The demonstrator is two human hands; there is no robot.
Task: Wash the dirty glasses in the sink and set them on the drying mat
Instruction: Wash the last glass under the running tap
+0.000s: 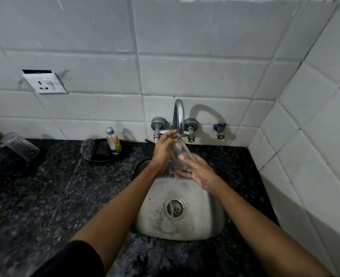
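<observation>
A clear drinking glass (pixel 178 154) is held tilted under the running tap (pixel 178 116), above the steel sink (pixel 211 222). My left hand (pixel 163 149) grips its upper part, close to the spout. My right hand (pixel 197 170) holds the lower end, fingers wrapped around it. Water streams over the glass and my fingers, then falls into the basin. Far left, two clear glasses (pixel 17 145) rest upside down on a dark drying mat (pixel 15 166).
A small bottle of dish liquid (pixel 114 141) and a steel scrubber (pixel 87 148) sit on a black dish left of the tap. Dark granite counter surrounds the sink. A tiled wall stands close on the right. A wall socket (pixel 45 83) is at upper left.
</observation>
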